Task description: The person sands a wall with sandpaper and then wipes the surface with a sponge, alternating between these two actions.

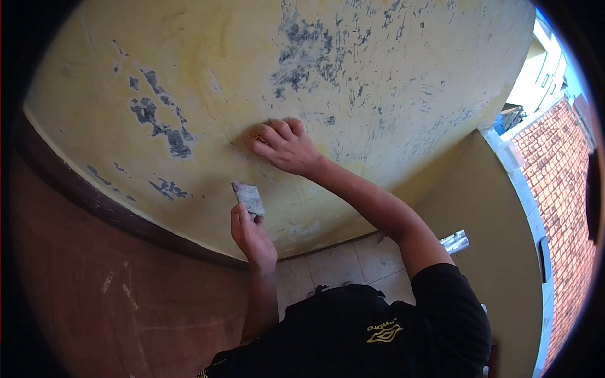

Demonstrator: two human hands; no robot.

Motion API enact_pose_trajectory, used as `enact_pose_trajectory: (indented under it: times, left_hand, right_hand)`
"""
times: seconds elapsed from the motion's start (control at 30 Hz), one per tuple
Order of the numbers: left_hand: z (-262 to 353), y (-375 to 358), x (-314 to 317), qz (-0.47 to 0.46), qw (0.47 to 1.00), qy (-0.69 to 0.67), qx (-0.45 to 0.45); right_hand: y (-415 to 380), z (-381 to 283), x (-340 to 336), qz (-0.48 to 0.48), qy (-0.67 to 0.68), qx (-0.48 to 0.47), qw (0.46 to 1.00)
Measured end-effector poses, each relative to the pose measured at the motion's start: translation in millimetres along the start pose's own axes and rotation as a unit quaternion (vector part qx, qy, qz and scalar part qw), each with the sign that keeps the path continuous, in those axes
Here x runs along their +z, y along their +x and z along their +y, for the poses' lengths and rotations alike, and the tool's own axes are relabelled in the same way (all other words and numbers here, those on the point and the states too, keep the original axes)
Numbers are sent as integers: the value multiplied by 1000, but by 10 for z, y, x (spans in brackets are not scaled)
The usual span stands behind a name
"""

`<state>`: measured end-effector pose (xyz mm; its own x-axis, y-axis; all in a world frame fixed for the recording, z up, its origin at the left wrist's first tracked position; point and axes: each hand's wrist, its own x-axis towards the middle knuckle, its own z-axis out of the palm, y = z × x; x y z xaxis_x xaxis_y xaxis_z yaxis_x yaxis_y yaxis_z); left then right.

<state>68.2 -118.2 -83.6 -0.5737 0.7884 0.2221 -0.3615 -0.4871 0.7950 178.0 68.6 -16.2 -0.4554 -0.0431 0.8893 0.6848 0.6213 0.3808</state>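
Note:
My left hand (253,240) is closed on a flat, grey, roughly rectangular piece (249,198) with a worn, mottled face, gripped at its lower end. It is held up near the wall, apart from the other hand. My right hand (287,146) is at the yellow wall (233,69), fingers curled with the knuckles up. Whatever those fingers may hold is hidden against the wall. Around the hands the yellow paint is scuffed, and dark grey patches (305,53) show where it has come away, above and to the left.
A brown door or panel (120,283) with a dark frame (82,189) stands at left. Below are pale floor tiles (337,264). On the right, a low wall (491,214) has a blue-edged ledge (535,220), with roof tiles (561,157) beyond. A shiny silvery object (455,241) lies near my right elbow.

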Motion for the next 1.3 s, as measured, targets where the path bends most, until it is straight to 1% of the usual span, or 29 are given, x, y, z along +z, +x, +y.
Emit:
enact_pose_trajectory:
  times: [0.03,0.07,0.1,0.13,0.17,0.2,0.27,0.33,0.4,0.43,0.47,0.5,0.57,0.6,0.63,0.67,0.73,0.8,0.87,0.93,0.97,1.0,1.07,1.17,1.23,1.27,1.3]
  left_hand:
    - [56,64,7,-2,1000,-1,12]
    - [108,108,-8,-7,1000,-3,11]
    - [148,127,-33,-11,1000,-1,22]
    - [153,155,-47,-13,999,-2,34]
    - [141,166,-91,-12,999,-4,29]
    - [132,171,-157,-23,999,3,23]
    - [124,222,-211,-45,999,6,14]
    - [85,188,-207,-19,1000,-4,10]
    - [72,170,-232,-28,1000,-4,-3]
    - [65,168,-232,-32,999,-7,-8]
    - [57,180,-223,-38,999,-11,-10]
    - [62,179,-241,-34,999,-12,-12]
    - [85,169,-290,-28,999,-11,-12]
    - [96,176,-315,-30,999,-10,-4]
    - [101,206,-317,-33,999,-12,7]
    - [101,237,-315,-33,999,-14,10]
    - [119,261,-363,-48,999,-1,21]
    - [132,293,-367,-53,998,2,26]
    - [140,289,-356,-59,998,5,24]
    - [159,296,-309,-46,999,-17,17]
    - [183,294,-298,-49,999,-14,16]
    - [203,273,-286,-39,999,-18,12]
    - [194,269,-250,-32,999,-29,9]
    - [212,301,-268,-38,999,-25,10]
    - [226,333,-231,-71,997,-28,23]
    - [232,347,-200,-67,997,-28,24]
    - [243,357,-170,-68,997,-29,23]
  right_hand:
    - [17,123,-79,0,-14,3,1000]
    - [69,320,-131,16,-42,57,997]
    - [216,577,-241,64,-54,123,989]
    - [356,827,-419,75,-46,180,980]
    - [460,1075,-423,139,-60,223,963]
    - [509,1253,-458,161,-93,272,944]
    - [516,1299,-372,217,-106,334,911]
    - [470,819,-200,216,-52,303,927]
    - [94,206,-43,86,-11,174,981]
    - [-162,22,-38,33,2,118,992]
    - [-295,-43,-39,-20,16,58,998]
    - [-311,24,-65,-21,11,58,998]
    - [-291,256,-67,-7,-38,-15,999]
    - [-125,363,-112,25,-27,1,999]
    - [98,466,-120,51,-43,50,997]
    - [382,629,-177,85,-57,71,992]
    - [986,905,-344,92,-31,119,988]
    - [1445,1077,-451,129,-55,146,979]
    - [1468,976,-360,147,-75,195,967]
    - [1076,593,-256,91,-37,117,988]
    - [718,366,-186,31,-41,32,998]
    - [350,192,-113,-32,-43,-53,997]
    - [-104,173,-27,-41,-50,-169,984]
    - [209,626,-290,-56,-80,-152,984]
    - [632,1009,-454,15,-82,-16,996]
    - [873,1215,-566,44,-84,62,994]
    - [1034,1462,-629,79,-102,117,985]
